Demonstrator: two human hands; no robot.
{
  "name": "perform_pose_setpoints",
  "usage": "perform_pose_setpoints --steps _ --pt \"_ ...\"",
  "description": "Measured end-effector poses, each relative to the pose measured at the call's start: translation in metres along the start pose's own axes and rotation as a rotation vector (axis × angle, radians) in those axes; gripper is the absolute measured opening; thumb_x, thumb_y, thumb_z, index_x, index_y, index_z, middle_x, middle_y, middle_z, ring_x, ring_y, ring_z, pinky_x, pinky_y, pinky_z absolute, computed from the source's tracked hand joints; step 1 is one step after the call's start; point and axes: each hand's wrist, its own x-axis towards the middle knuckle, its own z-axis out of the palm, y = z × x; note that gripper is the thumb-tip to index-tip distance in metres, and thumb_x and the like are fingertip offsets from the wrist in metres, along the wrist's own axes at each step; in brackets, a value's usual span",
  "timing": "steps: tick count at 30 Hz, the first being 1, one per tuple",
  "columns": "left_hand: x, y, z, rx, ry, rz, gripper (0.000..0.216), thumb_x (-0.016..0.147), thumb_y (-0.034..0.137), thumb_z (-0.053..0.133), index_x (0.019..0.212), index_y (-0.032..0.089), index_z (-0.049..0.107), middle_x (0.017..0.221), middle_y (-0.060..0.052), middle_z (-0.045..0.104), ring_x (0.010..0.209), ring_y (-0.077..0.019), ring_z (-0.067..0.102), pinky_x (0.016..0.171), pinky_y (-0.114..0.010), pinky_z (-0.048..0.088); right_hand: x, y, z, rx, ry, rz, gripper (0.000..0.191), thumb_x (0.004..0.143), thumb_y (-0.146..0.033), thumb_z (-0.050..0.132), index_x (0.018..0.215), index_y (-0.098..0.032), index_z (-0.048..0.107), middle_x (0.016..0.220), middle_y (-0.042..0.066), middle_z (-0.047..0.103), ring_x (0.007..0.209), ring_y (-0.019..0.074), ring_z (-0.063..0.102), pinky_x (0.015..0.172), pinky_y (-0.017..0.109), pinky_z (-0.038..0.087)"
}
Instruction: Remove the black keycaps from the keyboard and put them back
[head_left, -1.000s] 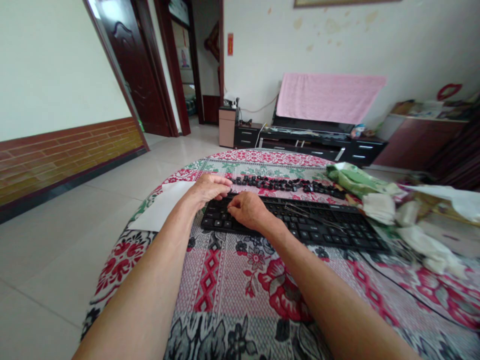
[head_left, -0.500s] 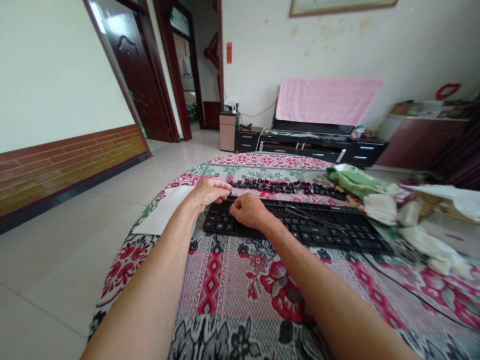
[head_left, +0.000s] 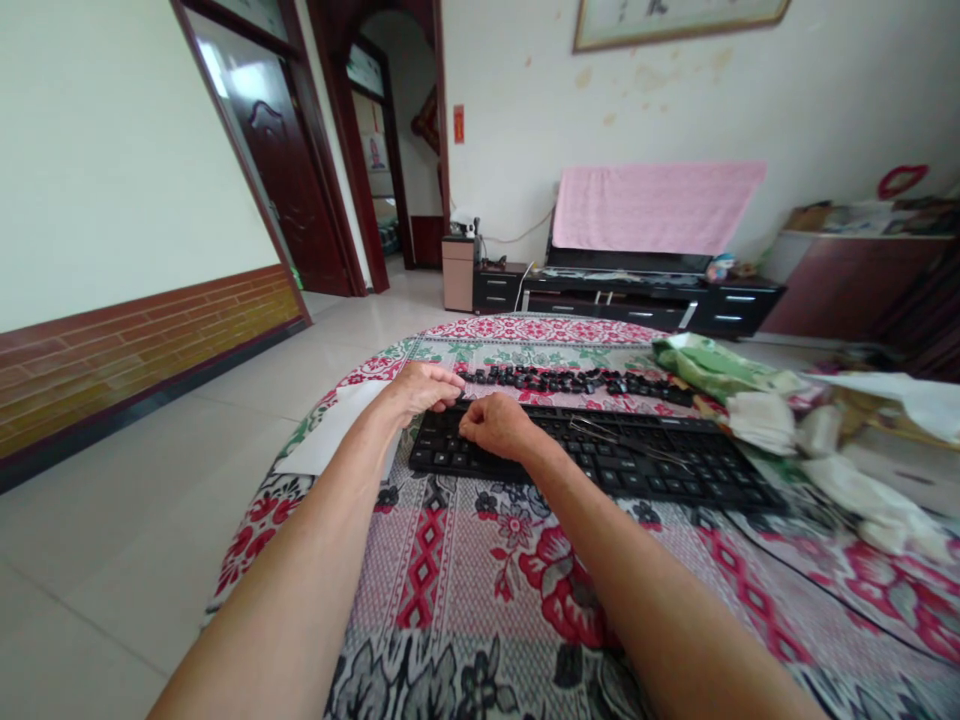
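A black keyboard (head_left: 622, 473) lies across the patterned tablecloth. Over its upper left part, my right hand (head_left: 496, 425) is closed, thumb and fingertips pressed together at the keys; anything between them is too small to make out. My left hand (head_left: 426, 388) is just beyond the keyboard's top left corner, its fingers pinched together and pointing right. Something small and dark shows at those fingertips, but I cannot tell what it is. Behind the keyboard stretches a row of loose black keycaps (head_left: 559, 380). Thin metal tweezers (head_left: 630, 441) rest on the keyboard right of my right hand.
White paper (head_left: 330, 432) lies under my left forearm at the table's left side. A green cloth or bag (head_left: 709, 362), crumpled white gloves (head_left: 874, 505) and a carton (head_left: 892, 455) crowd the right. The keyboard's cable (head_left: 832, 585) runs toward the lower right.
The view has tilted up slightly, so everything sits a little lower. Both hands keep nearly the same pose and place at the keyboard's left end.
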Motion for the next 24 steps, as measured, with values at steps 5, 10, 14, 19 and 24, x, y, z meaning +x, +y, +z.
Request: perform_pose_setpoints --steps 5,10,14,19,24 --pt "0.001 -0.003 -0.003 -0.024 -0.068 0.048 0.022 0.057 0.020 0.057 0.078 0.015 0.060 0.065 -0.003 0.059 0.054 -0.0065 0.050 0.048 -0.019 0.039 0.001 0.006 -0.004 0.135 -0.056 0.003 0.018 0.060 -0.027 0.048 0.063 -0.017 0.063 0.051 0.000 0.057 0.045 0.0080 0.045 0.043 0.019 0.029" --pt "0.004 -0.014 -0.002 -0.023 -0.091 0.080 0.023 0.058 0.021 0.056 0.079 0.016 0.060 0.067 -0.003 0.058 0.054 -0.0064 0.050 0.049 -0.019 0.040 0.000 0.009 -0.008 0.172 -0.044 -0.018 0.020 0.061 -0.029 0.047 0.060 -0.016 0.062 0.050 -0.001 0.056 0.046 0.0077 0.045 0.044 0.019 0.030" --pt "0.002 -0.021 -0.001 -0.090 -0.085 0.052 0.027 0.058 0.021 0.057 0.084 0.018 0.058 0.075 -0.003 0.059 0.055 -0.0055 0.049 0.050 -0.020 0.040 0.002 0.015 -0.009 0.232 0.031 -0.006 0.024 0.065 -0.031 0.044 0.066 -0.015 0.062 0.057 0.000 0.057 0.052 0.0086 0.047 0.047 0.019 0.033" --pt "0.000 -0.021 -0.003 -0.132 -0.112 0.056 0.033 0.059 0.022 0.057 0.091 0.018 0.056 0.084 -0.005 0.058 0.059 -0.0063 0.050 0.052 -0.020 0.039 0.004 0.014 -0.007 0.348 0.121 -0.087 0.028 0.063 -0.022 0.045 0.087 -0.018 0.059 0.076 0.001 0.060 0.064 0.0100 0.051 0.060 0.022 0.038" --pt "-0.002 -0.017 -0.004 -0.115 -0.139 0.081 0.035 0.059 0.019 0.055 0.094 0.018 0.054 0.084 -0.005 0.058 0.061 -0.0068 0.049 0.053 -0.021 0.038 0.003 0.006 -0.006 0.335 0.161 -0.153 0.028 0.065 -0.020 0.044 0.088 -0.020 0.058 0.083 0.001 0.059 0.070 0.0112 0.052 0.066 0.024 0.038"
